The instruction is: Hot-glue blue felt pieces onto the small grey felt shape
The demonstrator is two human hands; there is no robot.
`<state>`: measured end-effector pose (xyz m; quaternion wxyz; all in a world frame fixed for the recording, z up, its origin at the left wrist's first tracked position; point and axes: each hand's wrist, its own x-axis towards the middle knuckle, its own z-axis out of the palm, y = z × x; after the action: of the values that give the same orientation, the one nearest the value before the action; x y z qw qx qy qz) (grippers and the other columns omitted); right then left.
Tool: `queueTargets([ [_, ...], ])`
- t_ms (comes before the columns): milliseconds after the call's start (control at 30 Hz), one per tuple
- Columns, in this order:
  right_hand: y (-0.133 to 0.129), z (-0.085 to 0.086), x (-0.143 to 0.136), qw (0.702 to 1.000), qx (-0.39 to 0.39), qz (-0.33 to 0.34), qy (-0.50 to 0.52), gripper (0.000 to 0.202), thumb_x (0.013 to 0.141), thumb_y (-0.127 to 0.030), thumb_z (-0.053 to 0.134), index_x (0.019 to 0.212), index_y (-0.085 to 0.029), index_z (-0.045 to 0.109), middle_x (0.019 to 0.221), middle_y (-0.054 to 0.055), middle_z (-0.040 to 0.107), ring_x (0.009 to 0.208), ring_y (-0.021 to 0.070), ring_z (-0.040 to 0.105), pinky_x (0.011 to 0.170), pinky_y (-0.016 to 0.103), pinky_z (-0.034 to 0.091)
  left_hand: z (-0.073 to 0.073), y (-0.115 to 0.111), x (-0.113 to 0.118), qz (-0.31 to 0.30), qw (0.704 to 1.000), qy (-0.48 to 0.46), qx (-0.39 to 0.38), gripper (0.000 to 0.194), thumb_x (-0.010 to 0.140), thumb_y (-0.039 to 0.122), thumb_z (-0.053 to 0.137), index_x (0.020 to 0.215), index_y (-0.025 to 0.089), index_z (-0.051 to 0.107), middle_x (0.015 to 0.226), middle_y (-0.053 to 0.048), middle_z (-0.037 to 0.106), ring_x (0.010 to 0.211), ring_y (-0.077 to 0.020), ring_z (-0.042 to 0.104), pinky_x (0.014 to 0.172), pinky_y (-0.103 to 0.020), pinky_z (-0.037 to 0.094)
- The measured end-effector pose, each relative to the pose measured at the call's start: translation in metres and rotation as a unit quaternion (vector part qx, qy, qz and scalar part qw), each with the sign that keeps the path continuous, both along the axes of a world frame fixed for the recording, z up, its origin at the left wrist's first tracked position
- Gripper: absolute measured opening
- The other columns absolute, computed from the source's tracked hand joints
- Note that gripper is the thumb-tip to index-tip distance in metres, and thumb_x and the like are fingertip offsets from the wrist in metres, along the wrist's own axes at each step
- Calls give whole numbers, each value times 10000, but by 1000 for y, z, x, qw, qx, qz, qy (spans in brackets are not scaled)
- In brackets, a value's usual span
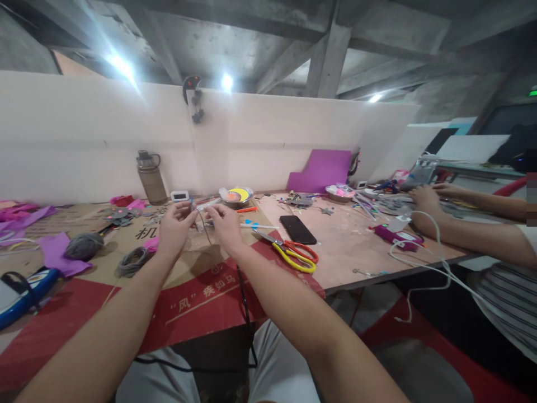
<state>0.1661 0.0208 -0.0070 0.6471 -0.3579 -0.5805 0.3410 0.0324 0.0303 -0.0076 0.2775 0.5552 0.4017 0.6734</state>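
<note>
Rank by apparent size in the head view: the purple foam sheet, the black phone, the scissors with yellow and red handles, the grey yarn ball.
1. Purple foam sheet, leaning on the white wall, clearly largest.
2. Scissors with yellow and red handles.
3. Black phone and grey yarn ball: look alike; unranked.

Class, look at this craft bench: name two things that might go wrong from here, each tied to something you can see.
1. The scissors lie open beside the right forearm; a sweep of the arm might catch the blades.
2. The phone sits among the clutter near the scissors and may get scratched or knocked.
3. The left hand and right hand pinch a thin wire, whose end could prick.
</note>
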Motion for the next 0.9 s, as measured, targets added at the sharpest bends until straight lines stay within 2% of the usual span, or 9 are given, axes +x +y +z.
queueTargets([
  [100,2,-2,-1,1000,7,-18,-19,158,854,-223,517,863,-189,671,779,-6,655,762,140,598,762,253,470,0,-1,0,2,1000,6,-3,445,643,378,786,999,170,620,911,-73,693,768,-180,638,576,-259,501],
  [200,3,-4,0,998,19,-54,-39,295,743,-47,442,878,-185,665,876,11,666,859,144,594,816,256,461,1,-2,0,10,1000,16,-6,447,645,380,780,1006,165,626,926,-79,695,765,-179,635,570,-252,495],
  [267,2,-4,0,998,13,-50,-42,328,680,-15,416,823,-186,656,839,1,657,834,144,585,794,254,455,1,-3,-1,11,1000,23,-6,446,649,380,777,1012,168,628,939,-82,698,778,-184,640,568,-249,494],
  [367,-2,-2,1,999,-9,-25,-37,248,696,-64,422,718,-195,631,678,-28,604,674,140,537,690,254,439,2,-5,0,5,1000,26,-6,435,653,377,774,1009,173,628,937,-79,702,798,-192,650,571,-250,500],
  [433,-4,-1,1,999,-12,-15,-28,209,714,-106,448,718,-196,637,658,-35,603,632,135,516,662,256,431,2,-5,0,1,1000,23,-4,421,652,372,776,993,175,627,915,-71,701,788,-190,650,568,-248,500],
  [600,-4,-1,0,1000,-6,16,6,201,726,-148,499,833,-177,667,802,-1,689,738,141,600,748,268,473,-1,-6,1,2,1000,23,9,400,681,350,766,1010,173,624,912,-65,694,759,-170,641,605,-260,513],
  [667,-4,-2,0,999,-1,34,22,149,752,-223,565,846,-170,668,823,16,701,762,148,617,765,277,483,-1,-6,2,-18,1000,15,15,392,695,345,759,1021,176,623,909,-63,698,753,-168,643,605,-261,509],
  [733,-4,-2,1,998,4,50,35,194,761,-327,626,856,-163,669,835,28,706,770,152,623,768,282,489,0,-8,3,-40,999,5,16,383,694,344,762,1013,181,627,924,-63,705,743,-164,644,598,-258,502],
  [900,-3,-2,1,997,10,53,52,239,821,-383,567,874,-162,644,848,31,697,791,143,623,784,280,488,3,-12,6,-67,998,7,21,367,693,317,759,1005,185,618,900,-56,704,723,-159,637,585,-259,490],
])
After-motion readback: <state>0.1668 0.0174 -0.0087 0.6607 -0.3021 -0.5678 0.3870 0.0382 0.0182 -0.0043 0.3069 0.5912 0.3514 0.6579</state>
